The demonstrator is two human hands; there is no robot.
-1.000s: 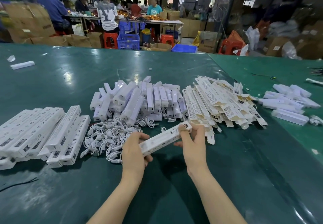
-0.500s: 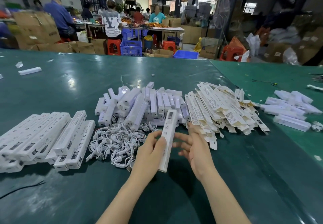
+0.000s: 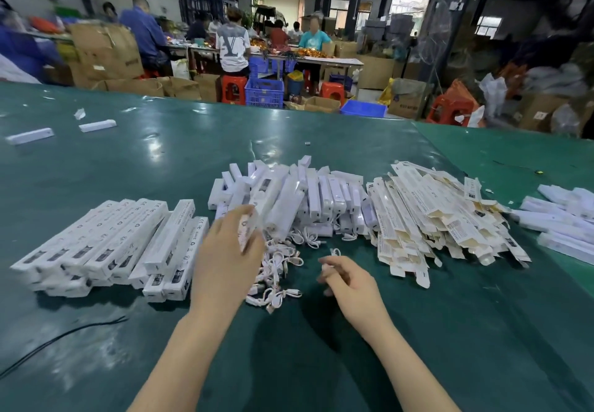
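My left hand [image 3: 225, 251] grips a long white printed box [image 3: 247, 230], which is motion-blurred, just right of the stack of closed white boxes [image 3: 106, 244] on the green table [image 3: 160, 161]. My right hand [image 3: 348, 283] hovers low over the table with loosely curled fingers and nothing plainly in it, right of a tangle of small white cables [image 3: 279, 270]. Behind the cables lies a heap of plain white bar-shaped units [image 3: 308, 199]. To its right is a pile of flat unfolded cartons [image 3: 434, 218].
More white units [image 3: 562, 215] lie at the right edge. Two loose white boxes [image 3: 96, 125] sit far left on the table. A thin black wire [image 3: 48, 344] runs along the near left. Beyond the table, people sit working among cardboard cartons, stools and blue crates [image 3: 263, 91].
Both hands held the box a second ago. The right hand let go, and the left hand has since carried the box leftward toward the closed boxes. The right hand has moved toward the cables.
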